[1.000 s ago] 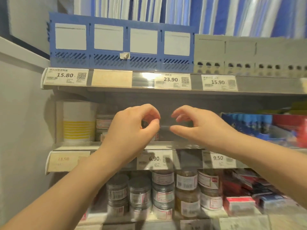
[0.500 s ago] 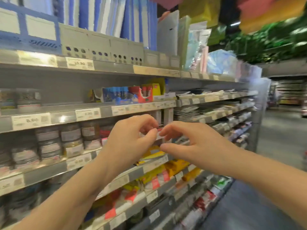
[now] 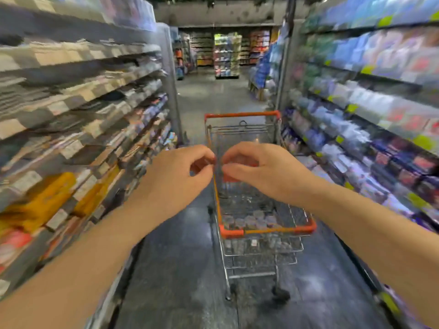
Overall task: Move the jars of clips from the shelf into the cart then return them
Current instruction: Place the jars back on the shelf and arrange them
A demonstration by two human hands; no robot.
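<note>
Our left hand (image 3: 177, 179) and our right hand (image 3: 261, 173) are up in the middle of the frame. Their fingers are curled and the tips almost touch each other. We cannot tell if they pinch anything, because it is too blurry. Just behind and below them stands the cart (image 3: 231, 233) with its orange rim, in the lower middle. Little clear jars (image 3: 248, 220) sit in a row in its basket, at the near end. The blurry left shelves (image 3: 71, 103) fill one side and the right shelves (image 3: 368, 103) fill the other. The dark floor (image 3: 178, 269) shines at the bottom.
</note>
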